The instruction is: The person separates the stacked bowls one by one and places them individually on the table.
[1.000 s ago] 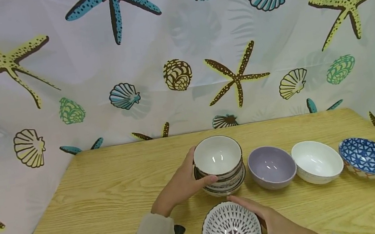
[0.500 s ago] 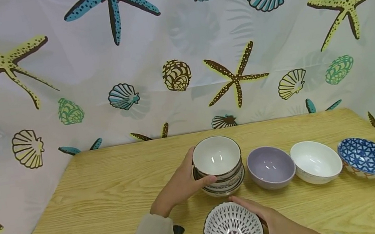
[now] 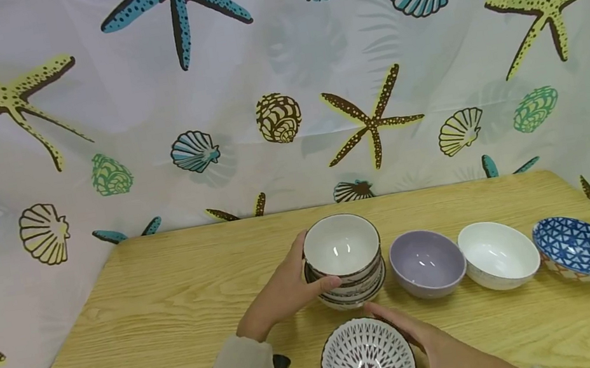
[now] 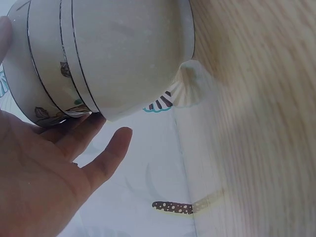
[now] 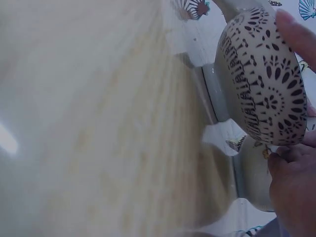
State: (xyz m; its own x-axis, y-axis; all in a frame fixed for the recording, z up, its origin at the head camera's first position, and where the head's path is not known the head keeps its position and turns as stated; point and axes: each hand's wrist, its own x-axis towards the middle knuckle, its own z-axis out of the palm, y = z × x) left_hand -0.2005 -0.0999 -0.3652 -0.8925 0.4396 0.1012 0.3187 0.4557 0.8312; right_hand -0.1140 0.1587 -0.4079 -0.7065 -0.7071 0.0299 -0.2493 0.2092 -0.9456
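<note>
My left hand [image 3: 286,291] grips a stack of bowls [image 3: 342,247] from its left side. Its thumb lies across the front of the stack, while the other fingers go behind and are mostly hidden in the head view. On top is a cream bowl with a dark rim. Nearer to me, my right hand [image 3: 434,348] holds a white bowl with a dark petal pattern [image 3: 366,362] by its right side. The right wrist view shows that bowl's patterned outside [image 5: 266,79] near the tabletop; I cannot tell whether it touches.
To the right of the stack stand a purple bowl [image 3: 428,262], a white bowl [image 3: 499,254] and a blue-patterned bowl [image 3: 579,246] in a row. All are on a wooden table [image 3: 173,293]. Behind hangs a cloth [image 3: 234,90] printed with shells and starfish.
My right hand and the patterned bowl have shifted very slightly to the right. The left hand and the stack look unmoved.
</note>
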